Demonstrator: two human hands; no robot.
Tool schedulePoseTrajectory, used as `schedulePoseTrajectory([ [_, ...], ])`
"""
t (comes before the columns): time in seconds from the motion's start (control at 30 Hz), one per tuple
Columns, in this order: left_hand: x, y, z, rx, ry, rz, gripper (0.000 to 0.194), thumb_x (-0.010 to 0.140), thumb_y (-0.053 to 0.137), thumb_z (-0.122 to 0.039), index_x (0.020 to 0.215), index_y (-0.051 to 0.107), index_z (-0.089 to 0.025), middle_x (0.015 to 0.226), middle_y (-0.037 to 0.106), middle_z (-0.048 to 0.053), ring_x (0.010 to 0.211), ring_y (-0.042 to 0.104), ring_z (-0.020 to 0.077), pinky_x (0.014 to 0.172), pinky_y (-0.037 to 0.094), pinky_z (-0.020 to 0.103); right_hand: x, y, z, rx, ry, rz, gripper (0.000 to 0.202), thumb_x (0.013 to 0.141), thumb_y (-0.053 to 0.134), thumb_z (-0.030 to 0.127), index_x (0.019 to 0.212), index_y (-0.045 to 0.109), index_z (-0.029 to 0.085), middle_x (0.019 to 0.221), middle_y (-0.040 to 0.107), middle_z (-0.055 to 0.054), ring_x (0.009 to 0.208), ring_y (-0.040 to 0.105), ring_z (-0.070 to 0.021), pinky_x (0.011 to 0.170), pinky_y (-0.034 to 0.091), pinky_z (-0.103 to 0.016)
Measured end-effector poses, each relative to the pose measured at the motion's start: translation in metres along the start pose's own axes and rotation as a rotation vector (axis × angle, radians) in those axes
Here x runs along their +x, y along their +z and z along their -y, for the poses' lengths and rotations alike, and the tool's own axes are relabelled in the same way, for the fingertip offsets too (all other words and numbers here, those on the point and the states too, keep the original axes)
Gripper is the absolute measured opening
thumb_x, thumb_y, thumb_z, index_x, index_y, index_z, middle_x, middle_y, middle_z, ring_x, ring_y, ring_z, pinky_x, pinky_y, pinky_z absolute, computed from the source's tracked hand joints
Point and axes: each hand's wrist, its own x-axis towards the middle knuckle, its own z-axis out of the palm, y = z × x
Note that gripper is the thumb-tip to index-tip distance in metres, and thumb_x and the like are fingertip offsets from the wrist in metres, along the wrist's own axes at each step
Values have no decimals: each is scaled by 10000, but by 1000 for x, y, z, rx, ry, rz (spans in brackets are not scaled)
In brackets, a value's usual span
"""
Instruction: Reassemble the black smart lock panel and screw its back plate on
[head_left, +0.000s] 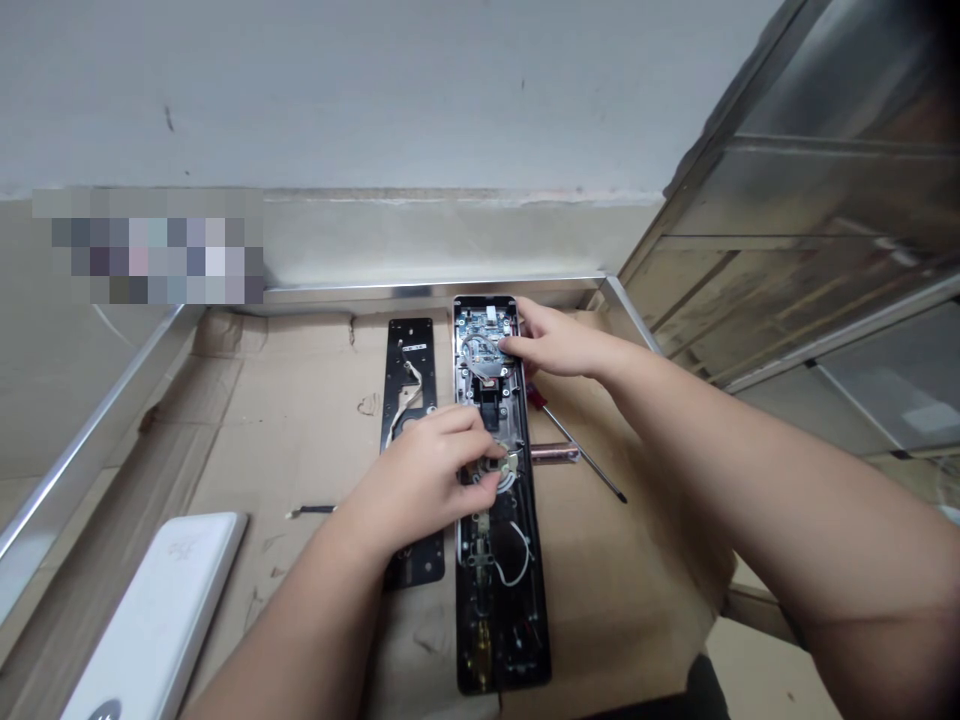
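A long black device housing (pixel 491 610) lies lengthwise before me with its inside exposed. Near its far end sits a blue circuit board (pixel 480 328) with thin wires across it. My right hand (pixel 551 340) grips the housing's far right edge, thumb over the board and fingers down the outer side. Over the middle of the housing, my left hand (pixel 442 465) has thumb and forefinger pinched at a small part by a white ring; what is between the fingertips is too small to make out. A flat black plate (pixel 411 350) with a pale cable lies to the left, partly behind my left hand.
Right of the housing lie a screwdriver (pixel 585 455) and a shiny pinkish cylinder (pixel 555 453). A white oblong case (pixel 161 610) rests at the lower left, and a short black cable (pixel 311 510) lies nearby. Cardboard (pixel 300 400) covers the table, bordered by a metal rim (pixel 420 292).
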Motion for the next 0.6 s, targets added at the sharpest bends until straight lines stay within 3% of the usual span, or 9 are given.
schedulePoseTrajectory([
  [0.6,0,0,-1,7,-21,-12,149,896,628,-214,994,729,-166,907,630,54,861,606,186,758,535,344,1,0,1,-109,-3,-16,259,907,611,196,1118,460,210,948,623,-45,700,653,-176,538,612,-340],
])
